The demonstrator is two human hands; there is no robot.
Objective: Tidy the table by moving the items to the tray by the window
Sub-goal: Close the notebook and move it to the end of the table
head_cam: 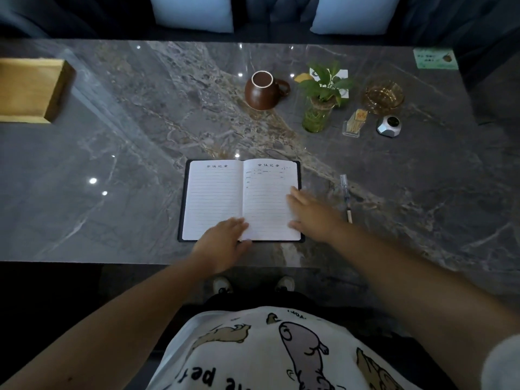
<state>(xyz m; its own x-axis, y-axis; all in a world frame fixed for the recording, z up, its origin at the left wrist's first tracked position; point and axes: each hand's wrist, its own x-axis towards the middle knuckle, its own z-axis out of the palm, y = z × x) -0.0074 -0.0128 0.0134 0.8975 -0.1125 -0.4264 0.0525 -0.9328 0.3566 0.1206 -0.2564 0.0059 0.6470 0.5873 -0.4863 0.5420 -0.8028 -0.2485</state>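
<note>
A white printed shirt fills the bottom edge, cut off by the frame, with two shoe toes showing under the near rim of the marble table. Both forearms reach to one open notebook, the landmark here: dark cover, lined white pages, small print at the top too fine to read. The left hand lies flat, fingers spread, over the notebook's near edge at the spine, hiding part of both pages and gripping nothing. The right hand rests open on the right page's outer edge, also holding nothing.

Just right of the notebook lies one pen. Beyond the notebook stand one brown mug, one plant in a glass jar, one clear toothpick holder, one amber glass dish and one small silver faceted object, hard to identify. Far left of the notebook, one wooden tray is cut off by the frame.
</note>
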